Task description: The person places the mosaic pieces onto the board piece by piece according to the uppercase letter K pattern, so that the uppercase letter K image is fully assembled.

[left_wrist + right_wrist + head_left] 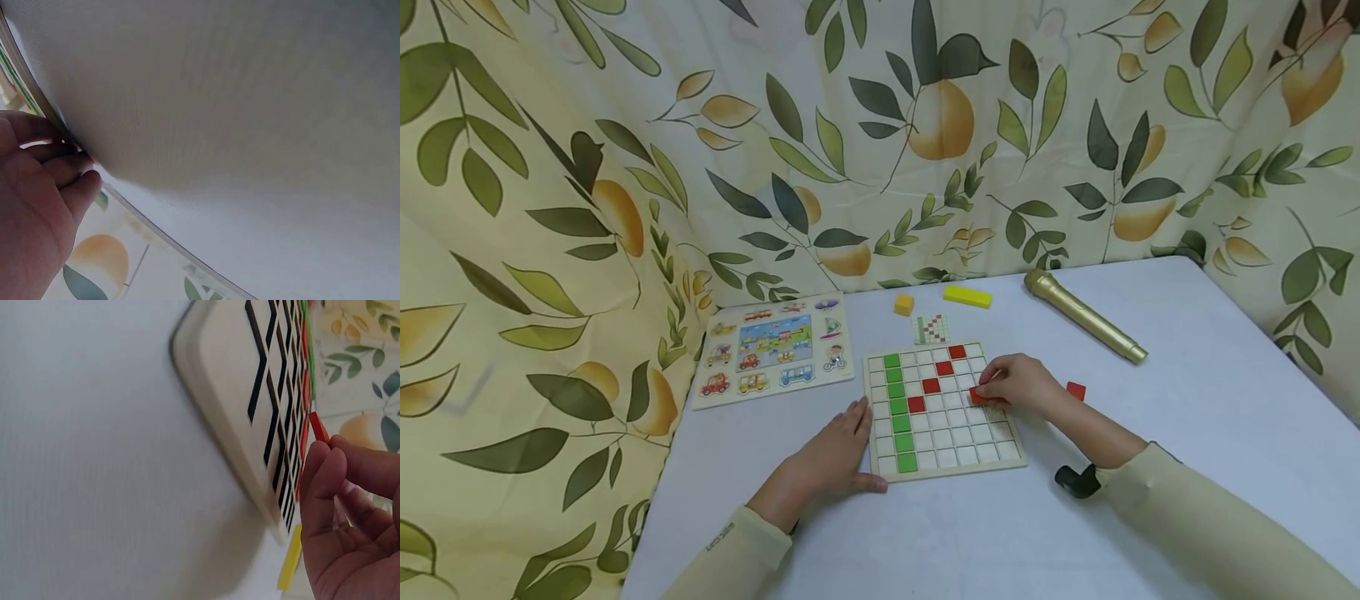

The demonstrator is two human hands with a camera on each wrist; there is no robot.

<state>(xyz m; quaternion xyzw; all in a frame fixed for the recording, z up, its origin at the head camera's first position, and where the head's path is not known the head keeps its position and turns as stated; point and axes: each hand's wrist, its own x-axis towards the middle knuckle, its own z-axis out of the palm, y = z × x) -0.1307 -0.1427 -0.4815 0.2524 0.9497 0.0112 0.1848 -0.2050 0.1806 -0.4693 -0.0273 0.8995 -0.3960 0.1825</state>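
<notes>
Right hand (1026, 386) pinching a red tile (978, 397) at fingertips, over the wooden grid board (946, 446). Left hand (835, 460) flat, fingers straight, pressed against the board's near left edge. Spare red tile (1076, 390) lying just behind the right wrist.

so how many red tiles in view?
6: four in a diagonal on the board, one pinched in the right hand, one loose on the table. The hand may hide more.

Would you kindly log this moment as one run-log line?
left hand: flat against board edge | right hand: pinches red tile over board | spare red tile: on table
</notes>
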